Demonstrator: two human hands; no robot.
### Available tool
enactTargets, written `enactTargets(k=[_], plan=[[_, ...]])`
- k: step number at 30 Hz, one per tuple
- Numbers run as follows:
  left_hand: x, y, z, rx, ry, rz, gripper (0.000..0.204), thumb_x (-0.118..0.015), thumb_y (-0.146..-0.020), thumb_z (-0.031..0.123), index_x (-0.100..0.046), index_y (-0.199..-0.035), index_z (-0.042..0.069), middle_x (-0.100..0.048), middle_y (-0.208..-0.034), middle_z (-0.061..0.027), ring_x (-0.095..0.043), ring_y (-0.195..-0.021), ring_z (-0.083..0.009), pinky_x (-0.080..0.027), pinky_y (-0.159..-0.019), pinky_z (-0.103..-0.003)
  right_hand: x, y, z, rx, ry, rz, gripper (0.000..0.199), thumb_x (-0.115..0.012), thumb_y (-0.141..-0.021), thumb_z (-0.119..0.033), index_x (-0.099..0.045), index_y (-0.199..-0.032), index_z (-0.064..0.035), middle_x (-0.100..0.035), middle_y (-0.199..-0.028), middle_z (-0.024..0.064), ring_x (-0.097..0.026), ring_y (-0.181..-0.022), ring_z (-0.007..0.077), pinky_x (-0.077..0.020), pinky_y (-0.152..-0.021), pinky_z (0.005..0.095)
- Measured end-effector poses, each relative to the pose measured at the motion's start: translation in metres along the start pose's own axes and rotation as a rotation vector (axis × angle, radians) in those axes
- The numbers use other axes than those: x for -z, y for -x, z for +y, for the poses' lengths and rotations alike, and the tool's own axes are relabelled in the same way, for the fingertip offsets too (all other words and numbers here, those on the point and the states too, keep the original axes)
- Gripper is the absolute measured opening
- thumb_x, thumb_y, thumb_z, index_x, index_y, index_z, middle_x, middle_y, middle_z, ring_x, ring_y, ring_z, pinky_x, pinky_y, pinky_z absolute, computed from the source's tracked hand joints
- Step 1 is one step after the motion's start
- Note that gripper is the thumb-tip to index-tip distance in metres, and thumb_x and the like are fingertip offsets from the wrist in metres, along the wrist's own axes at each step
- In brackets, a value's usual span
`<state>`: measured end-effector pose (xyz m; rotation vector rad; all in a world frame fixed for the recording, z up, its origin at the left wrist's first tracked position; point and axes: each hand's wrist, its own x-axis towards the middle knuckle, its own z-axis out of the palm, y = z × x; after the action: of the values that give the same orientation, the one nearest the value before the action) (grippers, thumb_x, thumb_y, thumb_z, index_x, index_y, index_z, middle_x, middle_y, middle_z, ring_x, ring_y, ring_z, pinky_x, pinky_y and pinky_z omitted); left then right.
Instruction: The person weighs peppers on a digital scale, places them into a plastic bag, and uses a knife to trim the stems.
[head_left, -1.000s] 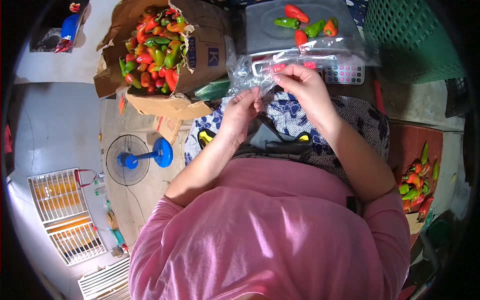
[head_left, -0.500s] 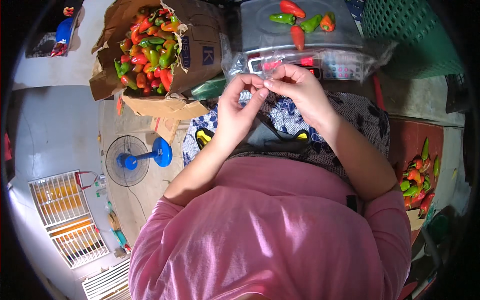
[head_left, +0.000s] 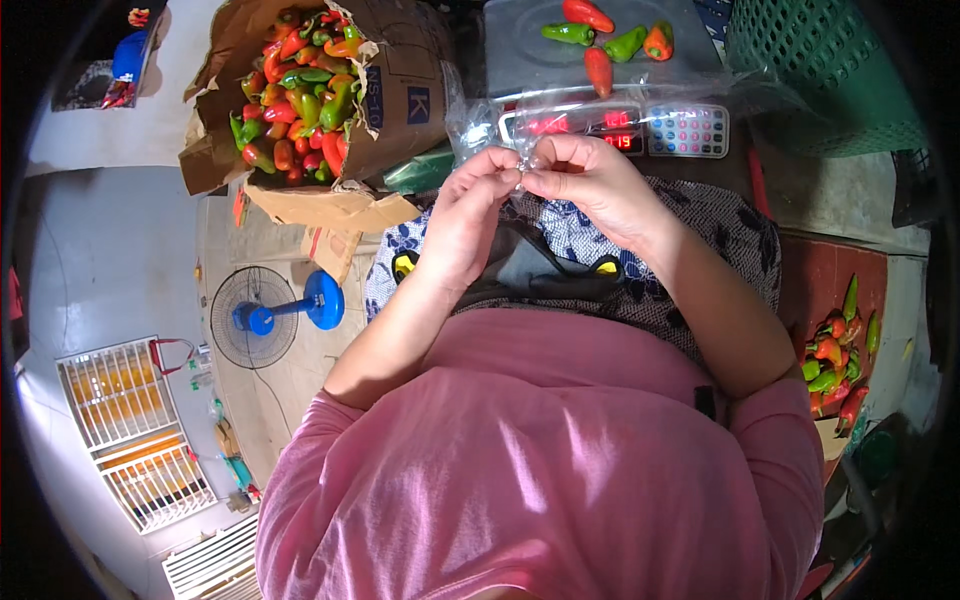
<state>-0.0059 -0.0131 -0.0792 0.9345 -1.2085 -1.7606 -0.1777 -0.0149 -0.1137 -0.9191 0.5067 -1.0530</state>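
A clear plastic bag [head_left: 472, 128] is pinched between both of my hands, its edge bunched at my fingertips. My left hand [head_left: 462, 222] grips it with thumb and fingers. Close against it, my right hand [head_left: 600, 190] holds the same gathered edge, fingers curled. The rest of the thin film spreads away from me over the front of a digital scale [head_left: 505, 65]. Several red, green and orange peppers [head_left: 625, 44] rest on the scale's grey plate. Below the plate, the scale's keypad [head_left: 688, 131] and lit red display are visible.
A torn cardboard box [head_left: 405, 60] full of peppers stands left of the scale. A green plastic basket [head_left: 815, 70] is at the far right. More peppers [head_left: 832, 355] lie on a red surface to my right. A blue fan [head_left: 257, 319] stands on the left.
My fingertips have drawn the bag's edge into a tighter bunch. The film has shifted off the keypad, which now shows more plainly.
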Motion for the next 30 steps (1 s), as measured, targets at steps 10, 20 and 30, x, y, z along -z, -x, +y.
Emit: enactTargets(k=[10,20,30], plan=[[0.003,0.001,0.003,0.019,0.090,0.013,0.016,-0.054,-0.089,0.022,-0.055,-0.098,0.009,-0.057,-0.095,0.0008,-0.050,-0.094,-0.0108,-0.035,-0.091,-0.030,-0.002,0.004,-0.004,0.009,0.000,0.005,0.010,-0.065,-0.087,-0.014,-0.060,-0.087,-0.0051,-0.057,-0.082,-0.0042,-0.051,-0.078,0.0037,-0.0414,-0.072,0.0203],[-0.003,0.003,-0.002,-0.076,-0.112,0.037,0.008,-0.060,-0.091,0.012,-0.059,-0.095,0.006,-0.060,-0.089,0.0026,-0.052,-0.086,-0.0053,-0.039,-0.079,-0.021,0.000,0.005,-0.001,0.071,0.098,0.008,0.010,-0.063,-0.088,-0.015,-0.060,-0.085,-0.0058,-0.055,-0.082,-0.0043,-0.051,-0.080,0.0039,-0.0412,-0.073,0.0202],[0.005,0.001,0.007,0.087,0.173,0.076,0.016,-0.060,-0.091,0.024,-0.059,-0.089,0.008,-0.060,-0.086,0.0017,-0.052,-0.083,-0.0090,-0.037,-0.083,-0.027,0.000,0.004,-0.006,0.118,0.074,-0.114,0.010,-0.065,-0.088,-0.015,-0.061,-0.085,-0.0058,-0.057,-0.081,-0.0054,-0.050,-0.077,0.0031,-0.0417,-0.071,0.0196]])
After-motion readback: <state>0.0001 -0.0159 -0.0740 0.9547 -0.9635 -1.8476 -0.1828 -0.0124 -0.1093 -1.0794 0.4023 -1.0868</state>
